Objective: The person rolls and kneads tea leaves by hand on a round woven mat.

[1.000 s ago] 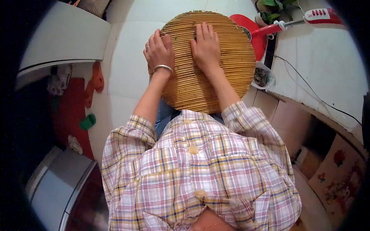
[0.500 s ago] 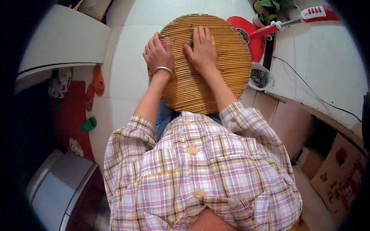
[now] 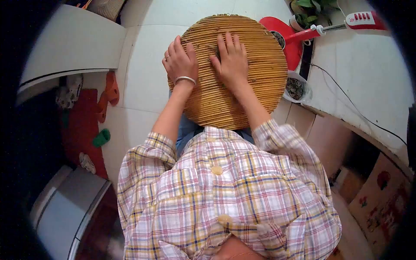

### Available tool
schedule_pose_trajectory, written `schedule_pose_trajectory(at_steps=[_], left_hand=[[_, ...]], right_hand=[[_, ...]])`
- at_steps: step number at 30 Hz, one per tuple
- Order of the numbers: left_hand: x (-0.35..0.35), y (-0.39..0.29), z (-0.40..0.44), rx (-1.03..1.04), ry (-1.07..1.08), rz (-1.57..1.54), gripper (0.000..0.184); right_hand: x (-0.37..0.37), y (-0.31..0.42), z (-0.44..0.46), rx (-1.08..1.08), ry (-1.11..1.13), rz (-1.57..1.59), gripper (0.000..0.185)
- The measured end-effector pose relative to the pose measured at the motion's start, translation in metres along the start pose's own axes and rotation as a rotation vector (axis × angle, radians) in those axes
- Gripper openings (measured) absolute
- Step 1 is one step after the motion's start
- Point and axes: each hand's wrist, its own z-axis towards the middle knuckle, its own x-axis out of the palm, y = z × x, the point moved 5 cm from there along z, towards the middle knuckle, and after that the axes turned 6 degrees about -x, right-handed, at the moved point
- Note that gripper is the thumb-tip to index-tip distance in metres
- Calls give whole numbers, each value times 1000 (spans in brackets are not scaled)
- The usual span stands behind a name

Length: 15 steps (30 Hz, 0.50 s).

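Observation:
A round, ribbed yellow-brown board (image 3: 225, 99) lies across my lap, with a small dark patch near its upper middle. My left hand (image 3: 180, 60) rests flat on its left edge, fingers spread, with a ring on one finger and a silver bangle at the wrist. Right of it, my right hand (image 3: 232, 62) lies on the board with fingers stretched out and the thumb apart, beside the dark patch. Neither hand grips anything that I can see.
A red fan (image 3: 299, 38) lies beyond the board at the right, near a potted plant (image 3: 310, 17) and a bag of dark bits (image 3: 295, 89). A cable (image 3: 346, 93) crosses the white surface. Orange slippers (image 3: 112, 89) and a green one (image 3: 101, 138) are at the left.
My right hand has slid slightly down the board from a second ago, its fingers a bit more spread. My left hand stays at the left edge. The whole view shifts slightly.

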Motion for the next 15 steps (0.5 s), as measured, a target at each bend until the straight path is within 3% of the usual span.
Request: schedule_pose_trajectory(at_steps=[5, 11, 15], left_hand=[[2, 1, -2, 15, 21, -28, 47], [5, 2, 1, -14, 53, -4, 46], [3, 1, 0, 2, 34, -25, 46]], right_hand=[[-9, 27, -52, -26, 63, -30, 70], [9, 43, -6, -98, 26, -170, 62], [-15, 25, -58, -52, 106, -136, 65]])
